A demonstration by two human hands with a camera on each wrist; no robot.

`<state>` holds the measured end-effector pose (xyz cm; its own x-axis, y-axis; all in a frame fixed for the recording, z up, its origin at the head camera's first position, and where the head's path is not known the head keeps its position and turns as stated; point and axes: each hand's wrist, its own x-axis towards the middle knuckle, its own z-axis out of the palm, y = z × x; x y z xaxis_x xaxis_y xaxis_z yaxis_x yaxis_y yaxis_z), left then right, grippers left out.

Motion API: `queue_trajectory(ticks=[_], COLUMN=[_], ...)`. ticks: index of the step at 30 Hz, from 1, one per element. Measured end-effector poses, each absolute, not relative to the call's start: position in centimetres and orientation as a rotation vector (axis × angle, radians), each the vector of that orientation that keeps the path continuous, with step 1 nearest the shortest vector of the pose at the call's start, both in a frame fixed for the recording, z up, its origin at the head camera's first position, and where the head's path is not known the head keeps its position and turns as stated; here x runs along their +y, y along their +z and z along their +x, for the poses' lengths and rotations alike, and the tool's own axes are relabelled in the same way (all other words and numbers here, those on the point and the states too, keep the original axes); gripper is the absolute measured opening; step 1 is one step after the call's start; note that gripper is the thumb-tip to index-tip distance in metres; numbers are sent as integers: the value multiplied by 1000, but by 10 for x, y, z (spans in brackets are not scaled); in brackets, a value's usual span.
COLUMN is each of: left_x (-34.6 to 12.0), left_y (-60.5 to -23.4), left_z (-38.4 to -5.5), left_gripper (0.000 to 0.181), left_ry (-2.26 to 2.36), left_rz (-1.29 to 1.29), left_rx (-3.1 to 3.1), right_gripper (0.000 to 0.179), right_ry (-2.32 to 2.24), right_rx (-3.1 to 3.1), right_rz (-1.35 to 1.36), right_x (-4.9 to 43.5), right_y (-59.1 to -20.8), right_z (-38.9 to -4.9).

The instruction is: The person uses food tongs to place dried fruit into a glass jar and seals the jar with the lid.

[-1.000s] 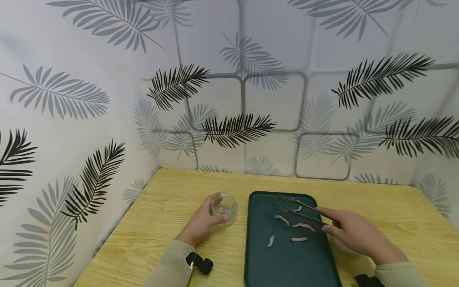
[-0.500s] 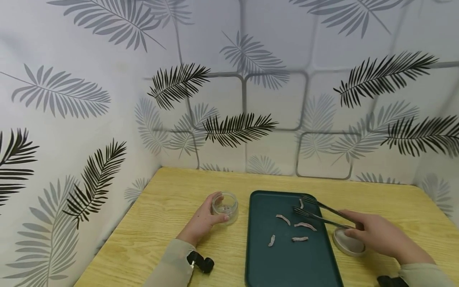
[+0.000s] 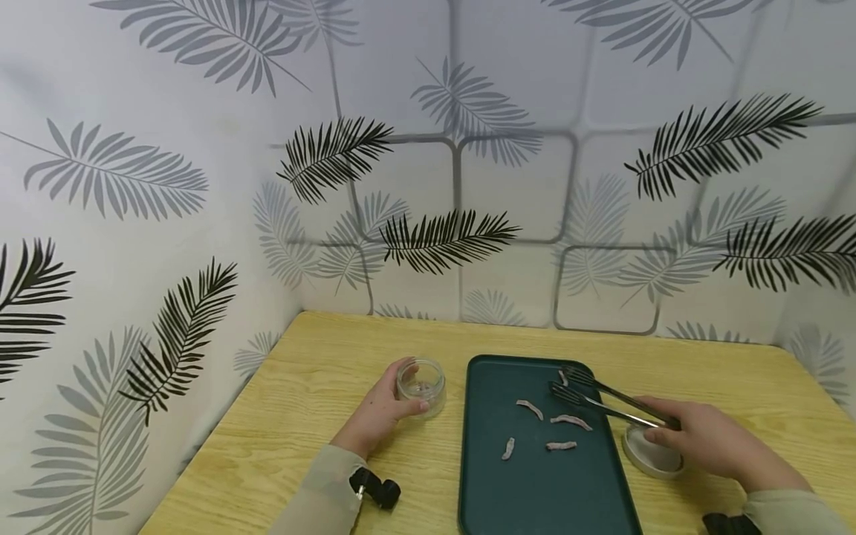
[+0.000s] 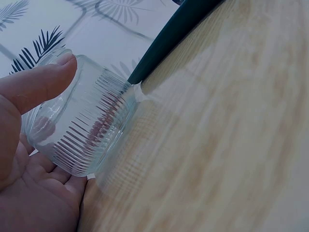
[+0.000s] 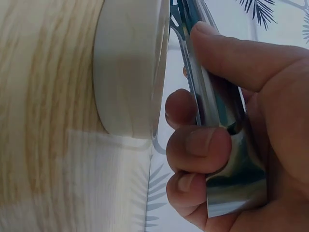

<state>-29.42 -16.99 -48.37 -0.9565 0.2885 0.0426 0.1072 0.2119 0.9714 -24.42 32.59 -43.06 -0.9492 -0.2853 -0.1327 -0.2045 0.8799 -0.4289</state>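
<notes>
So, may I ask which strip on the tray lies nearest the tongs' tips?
The strip nearest the far edge of the tray: only it, of five, shows between the tips of the tongs.

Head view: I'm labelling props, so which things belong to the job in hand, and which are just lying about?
Likely part of the job:
glass jar, in the left grip
metal tongs, in the right grip
green tray
pale strips, lying on the tray

Perhaps just lying about:
round dish or lid, beside the tray, not held
</notes>
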Motion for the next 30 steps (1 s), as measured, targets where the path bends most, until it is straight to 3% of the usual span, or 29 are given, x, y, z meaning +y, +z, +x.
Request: queue_trajectory(ticks=[30], left_x=[-168], left_y=[-484], left_z=[-300], left_gripper=[88], left_ry=[1827], left_rz=[385], left_rx=[2325], right_gripper=[51], right_ry=[-475], right_rx=[3055], right_rz=[-389], right_x=[317], right_y=[-426], right_z=[-235])
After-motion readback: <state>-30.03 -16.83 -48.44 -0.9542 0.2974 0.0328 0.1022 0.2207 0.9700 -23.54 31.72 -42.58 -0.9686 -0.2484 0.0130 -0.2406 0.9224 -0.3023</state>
